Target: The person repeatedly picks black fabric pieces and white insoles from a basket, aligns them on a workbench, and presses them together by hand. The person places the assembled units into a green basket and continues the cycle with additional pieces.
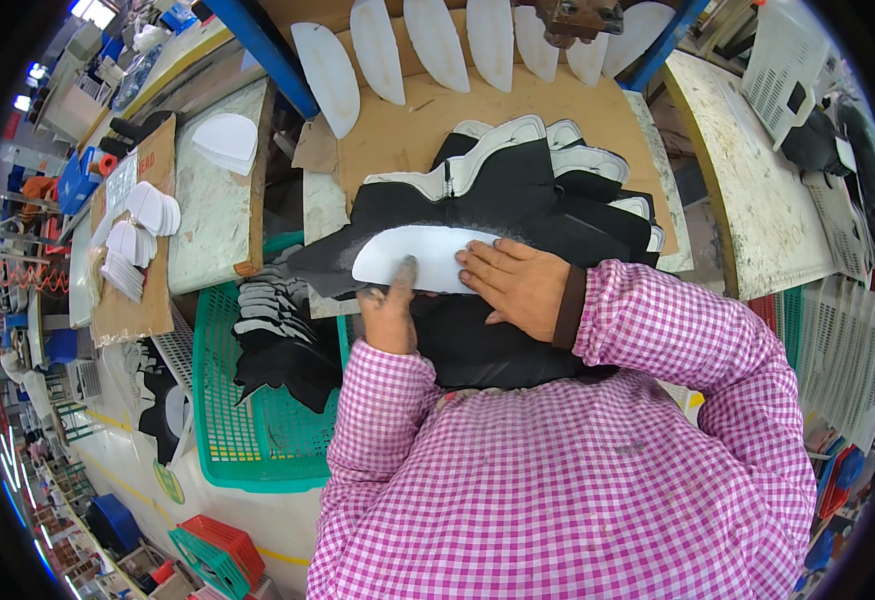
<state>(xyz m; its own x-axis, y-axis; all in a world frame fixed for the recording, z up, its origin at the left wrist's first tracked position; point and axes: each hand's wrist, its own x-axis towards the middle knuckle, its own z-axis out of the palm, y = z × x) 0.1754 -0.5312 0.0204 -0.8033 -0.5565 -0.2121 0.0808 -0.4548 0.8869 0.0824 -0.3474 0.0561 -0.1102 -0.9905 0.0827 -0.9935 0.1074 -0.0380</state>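
A white half-oval stiffener piece (397,247) lies flat on a black fabric piece (327,262) that looks like a shoe upper. My right hand (522,285) rests on the white piece's right half, its fingers stretched out flat. At the near left edge, my left hand (389,318) has its thumb on top of the white piece, with the fingers curled at the black fabric's edge and partly hidden under it. Beyond my hands, several black uppers with white edging (502,150) lie fanned and overlapping on a cardboard-covered bench (387,150).
White half-oval pieces (437,45) stand in a row behind the bench, beneath a metal machine part (579,18) between blue posts. A green basket (257,450) at left holds black pieces. More white pieces (225,140) lie on the left table; another table (747,190) stands at right.
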